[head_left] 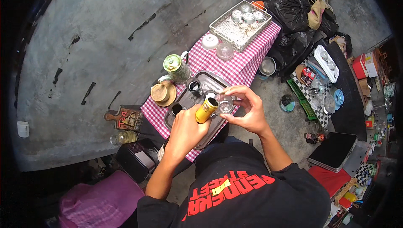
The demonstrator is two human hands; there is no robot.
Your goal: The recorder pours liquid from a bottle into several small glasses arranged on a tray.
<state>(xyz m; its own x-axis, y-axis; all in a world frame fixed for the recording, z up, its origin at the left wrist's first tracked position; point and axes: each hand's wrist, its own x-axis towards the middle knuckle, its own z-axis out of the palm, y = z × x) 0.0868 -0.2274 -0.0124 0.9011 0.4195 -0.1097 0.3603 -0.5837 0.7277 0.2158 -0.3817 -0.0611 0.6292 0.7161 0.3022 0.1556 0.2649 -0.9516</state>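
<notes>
My left hand (188, 124) is closed round a yellow cylindrical container (204, 113) with a dark open top. It tilts toward the glass beside it. Between the fingers and thumb of my right hand (248, 109) is a small clear glass (225, 104), close to the container's mouth. I cannot tell whether the two touch or whether anything flows. Both are held over a dark metal tray (217, 124). A dark-filled glass cup (193, 85) stands on the tray, and another dark-filled cup (176, 109) sits beside my left hand. A cup behind the container is partly hidden.
A red checked cloth (247, 66) covers the table. Beyond the tray stand a green-patterned jug (178, 68), a wooden cup (160, 93) on a saucer, a white lidded pot (210, 41) and a wire basket (235, 39) with cups. Black bags (289, 10) lie behind.
</notes>
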